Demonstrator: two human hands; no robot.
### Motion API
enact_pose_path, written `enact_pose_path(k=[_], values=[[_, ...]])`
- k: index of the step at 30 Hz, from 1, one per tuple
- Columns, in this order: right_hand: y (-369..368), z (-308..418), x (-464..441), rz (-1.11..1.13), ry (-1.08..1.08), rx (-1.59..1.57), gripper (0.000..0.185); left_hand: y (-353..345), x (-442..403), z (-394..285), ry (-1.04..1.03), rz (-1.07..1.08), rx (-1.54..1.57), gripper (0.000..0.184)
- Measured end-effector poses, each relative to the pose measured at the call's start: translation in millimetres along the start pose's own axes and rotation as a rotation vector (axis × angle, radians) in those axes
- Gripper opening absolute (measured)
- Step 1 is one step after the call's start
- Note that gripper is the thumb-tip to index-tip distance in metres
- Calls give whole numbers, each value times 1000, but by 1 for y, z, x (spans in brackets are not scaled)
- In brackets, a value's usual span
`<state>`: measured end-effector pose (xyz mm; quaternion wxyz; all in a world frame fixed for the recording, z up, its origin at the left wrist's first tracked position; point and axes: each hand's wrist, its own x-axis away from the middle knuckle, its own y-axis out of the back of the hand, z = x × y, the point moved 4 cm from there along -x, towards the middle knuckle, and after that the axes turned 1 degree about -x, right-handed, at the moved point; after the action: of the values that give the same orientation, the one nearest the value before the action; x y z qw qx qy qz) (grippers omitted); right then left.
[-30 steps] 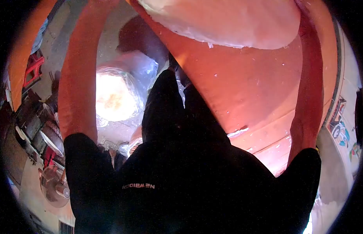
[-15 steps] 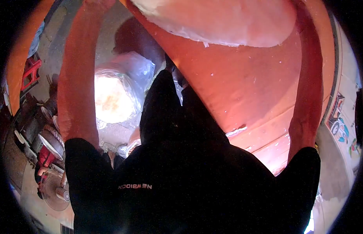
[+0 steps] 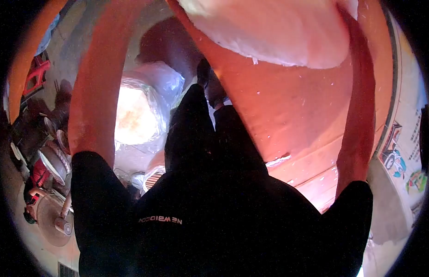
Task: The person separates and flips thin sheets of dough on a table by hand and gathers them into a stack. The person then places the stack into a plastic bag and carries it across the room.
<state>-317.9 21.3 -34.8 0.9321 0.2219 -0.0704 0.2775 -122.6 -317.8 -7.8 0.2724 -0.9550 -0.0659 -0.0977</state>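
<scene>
A thick, soft white sheet like cotton batting [image 3: 270, 32] lies at the top of the view, on an orange tabletop [image 3: 293, 111]. Its near edge is ragged and curved. My right arm reaches up along the right side, and what shows of my right hand [image 3: 347, 13] is against the batting's right edge; its fingers are hidden. My left forearm [image 3: 97, 92] stretches up over the floor left of the table, and the hand lies beyond the top edge of the view.
On the floor at left stands a white bundle wrapped in clear plastic [image 3: 136, 115]. Further left are a red stool [image 3: 37, 76], several pale round pans [image 3: 53, 161], a fan [image 3: 53, 221] and another person in red [image 3: 39, 175]. A wall with pictures [image 3: 399, 161] runs along the right.
The batting's edge sits lower and further right in view. My left arm has shifted up and right, its hand passing out of view. The other person's head now shows by the fan.
</scene>
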Motion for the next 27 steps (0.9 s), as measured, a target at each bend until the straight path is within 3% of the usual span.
enact_pose_path(k=[2, 4, 5, 7, 9, 10, 13, 15, 18, 21, 23, 25, 27], values=[[-1, -10, 8, -3, -26, -24, 45, 1, 19, -3, -124, -55, -35, 34], [-1, -27, 25, -17, -70, -54, 45, 39, 34, 17, -349, -192, -1440, 37], [-1, -39, 37, -31, -111, -79, 45, 44, 47, 27, -107, -222, -846, 48], [-4, -62, 77, -105, -248, -113, 45, 42, 86, 48, 171, -325, -304, 49], [-18, -62, 124, -229, -425, -112, 47, 46, 123, 69, 200, -425, -325, 41], [-19, -66, 142, -234, -455, -68, 48, 40, 137, 73, 109, -486, -196, 32], [-25, -67, 167, -255, -351, -256, 41, 35, 165, 90, -20, -520, -197, 42], [-18, -64, 162, -201, -373, -162, 41, 44, 162, 102, -22, -524, -221, 51], [-11, -83, 156, -153, -442, -90, 44, 36, 153, 121, 18, -419, 123, 66], [-12, -81, 154, -173, -394, -146, 49, 28, 153, 130, 80, -314, 369, 64], [-15, -71, 151, -185, -297, -186, 52, 21, 154, 123, 87, -314, 357, 62], [-28, -68, 153, -131, -335, -522, 58, 17, 155, 120, 32, -353, 293, 58], [-24, -57, 153, -132, -345, -486, 58, 8, 164, 125, 64, -404, 300, 55]])
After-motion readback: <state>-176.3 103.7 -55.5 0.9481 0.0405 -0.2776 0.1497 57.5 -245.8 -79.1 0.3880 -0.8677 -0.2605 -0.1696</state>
